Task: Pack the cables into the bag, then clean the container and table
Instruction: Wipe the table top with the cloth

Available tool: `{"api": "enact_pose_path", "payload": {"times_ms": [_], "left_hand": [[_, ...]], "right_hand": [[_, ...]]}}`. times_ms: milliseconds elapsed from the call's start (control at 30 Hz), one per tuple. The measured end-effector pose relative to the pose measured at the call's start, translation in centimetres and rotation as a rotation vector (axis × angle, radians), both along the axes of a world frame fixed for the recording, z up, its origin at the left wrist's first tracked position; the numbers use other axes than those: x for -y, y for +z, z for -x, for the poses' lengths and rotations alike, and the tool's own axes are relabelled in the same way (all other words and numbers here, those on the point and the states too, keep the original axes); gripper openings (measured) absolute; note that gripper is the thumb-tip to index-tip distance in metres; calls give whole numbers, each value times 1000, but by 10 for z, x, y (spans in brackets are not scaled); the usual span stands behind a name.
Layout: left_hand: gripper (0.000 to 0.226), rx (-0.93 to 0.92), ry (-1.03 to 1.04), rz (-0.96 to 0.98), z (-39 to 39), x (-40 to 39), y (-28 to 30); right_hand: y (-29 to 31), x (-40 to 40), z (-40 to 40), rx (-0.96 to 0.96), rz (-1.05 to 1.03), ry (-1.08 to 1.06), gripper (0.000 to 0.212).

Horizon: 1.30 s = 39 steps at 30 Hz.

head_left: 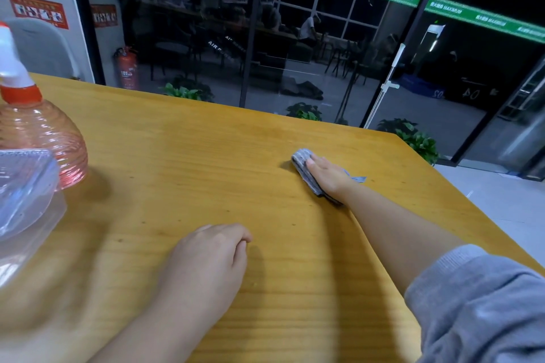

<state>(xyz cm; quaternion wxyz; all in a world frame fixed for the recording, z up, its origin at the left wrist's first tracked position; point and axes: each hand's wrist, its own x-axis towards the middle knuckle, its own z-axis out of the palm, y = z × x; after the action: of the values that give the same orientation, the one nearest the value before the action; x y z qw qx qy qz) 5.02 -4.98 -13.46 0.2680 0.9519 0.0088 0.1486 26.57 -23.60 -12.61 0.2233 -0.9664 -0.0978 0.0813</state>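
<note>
Far left, at the frame edge: clear plastic container (20,194) w/ its lid, blurred, on the yellow-orange wooden tabletop (182,162). Just behind it and touching in view, a pink ribbed see-through spray bottle (44,132) w/ white trigger head and red-orange collar, upright, its top cut off by the frame edge.

Centre-bottom: left hand (206,259) rests on the tabletop, palm down, fingers loosely curled under, thumb tip against the index finger, holding nothing. It is well apart from the container and from the cloth; bare wood between them.

Right of centre, farther out on the tabletop: grey folded cleaning cloth (303,168), lying flat on the wood. Right hand (327,175) sits on top of it, palm down, fingers straight and close together, pressing it onto the surface. Cloth sticks out past the fingertips on the far-left side and along the near edge of the hand; a small corner pokes out on the right side by the wrist. Forearm is bare up to a grey knit sleeve (477,300), pushed up near the elbow at lower right.

Cloth lies nearer the far-right corner of the tabletop than the container side; cables and bag not in view.

Behind the tabletop: dark glass wall w/ green banner strip, red fire extinguisher (126,68) on the floor at left, green potted plants (413,135) along the glass.
</note>
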Motion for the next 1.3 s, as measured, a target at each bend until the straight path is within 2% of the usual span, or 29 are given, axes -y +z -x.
{"api": "enact_pose_path", "payload": {"times_ms": [500, 800, 967, 1133, 1300], "left_hand": [[23, 43, -9, -11, 2, 1, -2], [27, 41, -93, -54, 7, 3, -4], [18, 131, -88, -34, 7, 5, -3], [22, 71, -50, -69, 7, 1, -3], [32, 30, -56, -90, 6, -1, -5]], "right_hand": [[-8, -25, 53, 66, 191, 324, 51], [-11, -44, 91, 95, 192, 417, 47], [-13, -45, 117, 127, 220, 455, 49], [-12, -21, 108, 123, 183, 390, 47], [-12, 26, 65, 91, 232, 99, 48]]}}
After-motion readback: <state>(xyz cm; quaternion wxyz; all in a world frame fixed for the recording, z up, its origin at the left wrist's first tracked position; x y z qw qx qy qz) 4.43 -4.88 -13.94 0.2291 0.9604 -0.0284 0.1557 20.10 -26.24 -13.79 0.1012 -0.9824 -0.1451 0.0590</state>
